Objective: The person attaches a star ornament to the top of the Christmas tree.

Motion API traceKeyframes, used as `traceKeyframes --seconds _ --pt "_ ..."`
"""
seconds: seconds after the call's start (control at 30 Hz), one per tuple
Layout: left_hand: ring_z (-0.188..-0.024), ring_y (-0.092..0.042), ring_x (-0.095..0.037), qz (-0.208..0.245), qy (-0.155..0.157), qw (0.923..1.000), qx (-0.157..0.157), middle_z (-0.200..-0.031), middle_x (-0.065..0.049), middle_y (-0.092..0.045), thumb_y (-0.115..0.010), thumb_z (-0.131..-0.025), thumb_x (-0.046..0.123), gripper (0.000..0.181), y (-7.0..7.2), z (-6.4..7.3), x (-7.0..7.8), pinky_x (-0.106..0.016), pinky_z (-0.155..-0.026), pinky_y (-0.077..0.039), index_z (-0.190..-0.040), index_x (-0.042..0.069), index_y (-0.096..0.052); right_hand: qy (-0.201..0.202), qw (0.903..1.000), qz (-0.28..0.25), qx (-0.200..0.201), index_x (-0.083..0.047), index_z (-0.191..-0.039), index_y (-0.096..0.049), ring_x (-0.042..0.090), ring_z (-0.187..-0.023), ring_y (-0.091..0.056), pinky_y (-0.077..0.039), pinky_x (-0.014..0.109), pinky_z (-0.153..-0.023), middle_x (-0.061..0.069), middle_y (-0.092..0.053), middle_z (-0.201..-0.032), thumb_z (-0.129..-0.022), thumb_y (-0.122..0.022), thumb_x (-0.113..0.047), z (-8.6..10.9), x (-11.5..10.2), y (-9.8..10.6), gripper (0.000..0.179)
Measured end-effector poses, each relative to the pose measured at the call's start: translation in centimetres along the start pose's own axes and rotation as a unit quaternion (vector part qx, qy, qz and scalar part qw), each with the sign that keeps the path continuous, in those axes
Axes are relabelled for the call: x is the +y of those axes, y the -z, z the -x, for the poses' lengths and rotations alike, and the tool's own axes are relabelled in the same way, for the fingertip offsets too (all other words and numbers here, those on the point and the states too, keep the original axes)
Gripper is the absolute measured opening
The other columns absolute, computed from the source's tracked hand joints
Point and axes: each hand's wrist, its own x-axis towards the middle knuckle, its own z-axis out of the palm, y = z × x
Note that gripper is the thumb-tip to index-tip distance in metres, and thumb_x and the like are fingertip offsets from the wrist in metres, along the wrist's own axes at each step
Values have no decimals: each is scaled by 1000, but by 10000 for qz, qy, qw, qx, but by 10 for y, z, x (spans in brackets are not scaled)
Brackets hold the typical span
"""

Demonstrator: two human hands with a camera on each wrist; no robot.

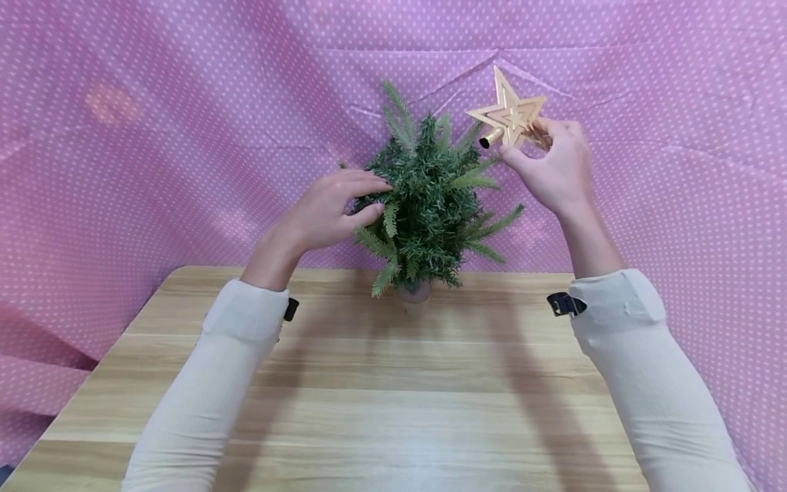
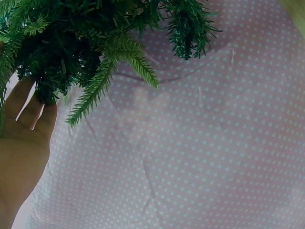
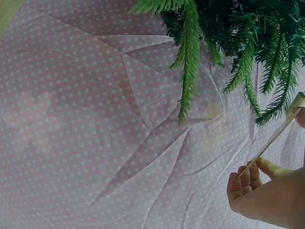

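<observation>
A small artificial Christmas tree [image 1: 433, 198] stands upright near the table's back edge, its round base [image 1: 413, 292] partly under the branches. My left hand [image 1: 328, 208] holds its left side, thumb and fingers around some foliage; in the left wrist view the fingertips are hidden in the green needles [image 2: 62, 57]. To the upper right of the tree, my right hand [image 1: 562, 160] pinches a gold star tree topper [image 1: 509, 113] between thumb and fingers. The star's short hollow tube [image 1: 490, 138] points down and left. In the right wrist view the star [image 3: 271, 143] shows edge-on.
The light wood table [image 1: 393, 396] extends toward me, bearing the shadows of both arms. Behind and beside it hangs a pink polka-dot cloth [image 1: 215, 102] with folds. Longer light-green sprigs [image 1: 494, 222] stick out from the tree's sides.
</observation>
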Motion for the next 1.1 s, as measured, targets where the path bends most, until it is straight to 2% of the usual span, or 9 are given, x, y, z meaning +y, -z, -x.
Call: traceKeyframes --seconds 0.4,0.63,1.1 --pt "-141 -43 -30 62 4 10000 42 -146 -12 -56 -57 -103 31 44 1 0 0 -48 -121 -25 -140 8 -61 -31 10000 48 -70 -10 -152 -46 21 -123 -41 -38 35 -106 10 -44 -142 -85 -75 -49 -9 -19 -8 83" --pt "-141 -44 -30 67 -44 10000 47 -145 -12 -56 -56 -103 31 44 -1 -1 -1 -48 -121 -27 -140 7 -61 18 10000 38 -65 -8 -152 -45 22 -124 -42 -38 34 -107 11 -43 -144 -85 -76 -48 -10 -22 -12 84" --pt "-140 -45 -29 -1 -69 10000 37 -144 -12 -58 -57 -103 30 42 -1 -1 -1 -47 -121 -27 -139 8 -62 44 9999 88 -69 -13 -149 -52 20 -121 -42 -42 34 -101 8 -45 -140 -82 -75 -47 -13 -28 -19 78"
